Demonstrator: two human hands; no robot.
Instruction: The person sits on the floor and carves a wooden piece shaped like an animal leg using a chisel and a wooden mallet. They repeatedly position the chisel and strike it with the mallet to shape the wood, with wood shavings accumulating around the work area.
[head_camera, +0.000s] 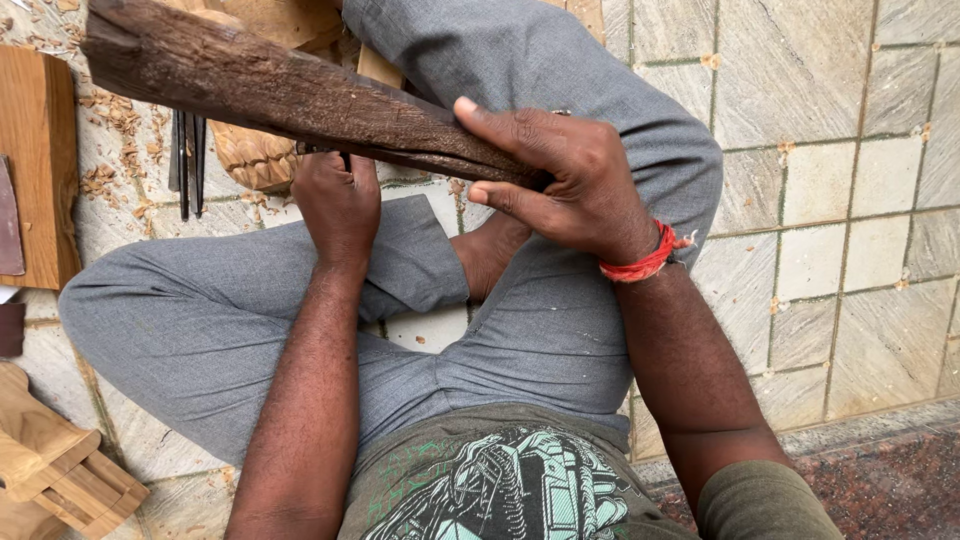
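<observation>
Seated person, cross-legged on a tiled floor (850, 200), holds a long dark wooden block (270, 95) across the lap with both hands.

The wooden block runs from the far left down to the centre, rough-surfaced and tapering toward its right end. The right hand (570, 180) is closed over that narrow end, fingers wrapped across the top, with a red thread band (640, 262) at the wrist. The left hand (338, 205) sits under the block near its middle, curled into a fist; what it grips is hidden by the block. Grey trousers (200, 320) cover the folded legs below. On the floor at far left lie thin dark metal tools (188, 160), a carved pale wooden piece (255, 155), scattered wood chips (115, 120) and a flat wooden board (35, 170).
</observation>
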